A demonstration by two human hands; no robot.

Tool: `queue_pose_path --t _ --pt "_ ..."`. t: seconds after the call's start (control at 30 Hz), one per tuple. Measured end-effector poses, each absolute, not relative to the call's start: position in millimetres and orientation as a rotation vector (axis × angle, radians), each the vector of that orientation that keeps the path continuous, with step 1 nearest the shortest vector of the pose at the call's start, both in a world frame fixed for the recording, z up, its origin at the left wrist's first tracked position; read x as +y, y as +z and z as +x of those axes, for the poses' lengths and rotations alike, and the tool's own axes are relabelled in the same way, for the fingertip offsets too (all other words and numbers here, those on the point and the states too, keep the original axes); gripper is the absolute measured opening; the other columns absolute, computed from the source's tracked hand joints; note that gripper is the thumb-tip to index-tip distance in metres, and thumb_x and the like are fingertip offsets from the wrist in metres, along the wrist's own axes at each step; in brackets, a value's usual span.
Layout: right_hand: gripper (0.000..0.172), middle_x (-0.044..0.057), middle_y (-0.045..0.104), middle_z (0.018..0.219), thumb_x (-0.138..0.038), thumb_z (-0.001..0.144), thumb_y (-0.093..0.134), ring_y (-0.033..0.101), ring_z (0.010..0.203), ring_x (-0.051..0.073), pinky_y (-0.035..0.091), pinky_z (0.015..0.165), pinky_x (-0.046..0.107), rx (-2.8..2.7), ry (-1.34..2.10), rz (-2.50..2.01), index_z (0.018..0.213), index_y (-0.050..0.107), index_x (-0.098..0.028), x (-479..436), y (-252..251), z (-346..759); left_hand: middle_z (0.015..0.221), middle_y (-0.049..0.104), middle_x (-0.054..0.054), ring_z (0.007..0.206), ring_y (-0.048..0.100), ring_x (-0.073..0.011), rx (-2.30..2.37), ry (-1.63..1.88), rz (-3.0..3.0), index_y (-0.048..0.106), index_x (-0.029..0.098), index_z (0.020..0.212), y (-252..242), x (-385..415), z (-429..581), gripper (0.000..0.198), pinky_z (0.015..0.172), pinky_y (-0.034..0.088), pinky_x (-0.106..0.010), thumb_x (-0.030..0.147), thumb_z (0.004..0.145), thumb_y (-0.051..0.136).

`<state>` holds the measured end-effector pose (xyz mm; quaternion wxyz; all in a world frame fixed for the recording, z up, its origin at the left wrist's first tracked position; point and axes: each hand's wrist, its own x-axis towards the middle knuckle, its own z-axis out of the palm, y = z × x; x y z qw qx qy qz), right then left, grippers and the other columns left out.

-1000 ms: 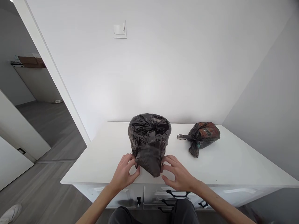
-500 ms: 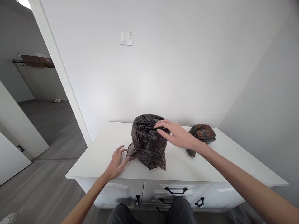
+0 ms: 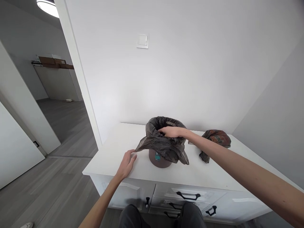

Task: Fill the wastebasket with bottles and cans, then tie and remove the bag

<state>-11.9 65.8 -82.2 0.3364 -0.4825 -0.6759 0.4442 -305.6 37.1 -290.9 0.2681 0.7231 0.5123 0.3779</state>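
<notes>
The right hand (image 3: 171,131) reaches over the rim of a small brown bin (image 3: 159,159), fingers tucked into the black bag (image 3: 163,146) that lines it; whether they pinch the plastic cannot be told. The left hand (image 3: 127,164) lies open and flat on the white surface (image 3: 209,172), just left of the bag's loose edge. A tied bag (image 3: 215,139) sits beyond the right forearm.
</notes>
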Motion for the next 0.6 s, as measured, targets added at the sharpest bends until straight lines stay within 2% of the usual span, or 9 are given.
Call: queue_pose_path --t 0.07,0.17,0.27,0.33,0.4,0.47,0.6 --pt "0.015 0.004 0.079 0.099 -0.033 0.076 0.083 0.072 0.106 0.033 0.05 0.111 0.054 -1.9 0.849 -1.312 0.088 0.077 -0.027 45 -75 -9 0.135 0.063 -0.014 0.131 0.055 -0.0312 1.414 1.025 1.913 0.059 0.02 0.132 -292 38 -306 0.046 0.112 0.044 -0.05 0.052 0.104 0.039" --pt "0.027 0.007 0.073 0.125 -0.044 0.098 0.062 0.065 0.122 0.031 0.047 0.114 0.056 -2.038 0.274 -1.187 0.117 0.072 -0.028 5 -75 -6 0.131 0.064 -0.015 0.127 0.057 -0.0314 1.423 1.021 1.916 0.06 0.019 0.128 -295 40 -305 0.046 0.109 0.045 -0.049 0.053 0.104 0.039" --pt "0.02 0.008 0.067 0.137 -0.034 0.101 0.059 0.058 0.133 0.03 0.042 0.117 0.058 -2.226 -0.121 -0.905 0.118 0.07 -0.031 -27 -93 -3 0.13 0.064 -0.014 0.127 0.056 -0.0309 1.407 1.02 1.943 0.061 0.02 0.125 -296 41 -305 0.046 0.109 0.044 -0.049 0.053 0.104 0.038" --pt "0.016 0.007 0.067 0.135 -0.025 0.1 0.059 0.059 0.13 0.028 0.044 0.115 0.059 -2.296 -0.309 -0.776 0.109 0.07 -0.031 -40 -113 -2 0.129 0.065 -0.013 0.128 0.056 -0.0306 1.399 1.021 1.955 0.062 0.021 0.123 -296 41 -304 0.045 0.109 0.044 -0.049 0.054 0.104 0.038" --pt "0.015 0.007 0.07 0.127 -0.023 0.1 0.059 0.061 0.123 0.027 0.048 0.11 0.057 -2.355 -0.351 -0.727 0.106 0.07 -0.032 -50 -134 -4 0.129 0.065 -0.012 0.127 0.057 -0.0301 1.398 1.025 1.965 0.062 0.022 0.121 -296 41 -303 0.044 0.109 0.044 -0.048 0.054 0.104 0.038" --pt "0.012 0.008 0.07 0.124 -0.029 0.099 0.062 0.061 0.121 0.028 0.051 0.106 0.057 -2.373 -0.281 -0.738 0.108 0.07 -0.031 -61 -155 -8 0.128 0.066 -0.012 0.125 0.058 -0.0297 1.4 1.029 1.979 0.062 0.021 0.12 -296 40 -303 0.042 0.108 0.044 -0.047 0.053 0.104 0.039" --pt "0.025 0.011 0.065 0.131 -0.046 0.095 0.067 0.057 0.126 0.032 0.051 0.105 0.059 -2.295 -0.203 -0.812 0.114 0.069 -0.03 -85 -178 -17 0.118 0.068 -0.012 0.119 0.06 -0.0306 1.424 1.022 1.997 0.062 0.021 0.111 -296 41 -302 0.039 0.102 0.046 -0.046 0.051 0.104 0.038"
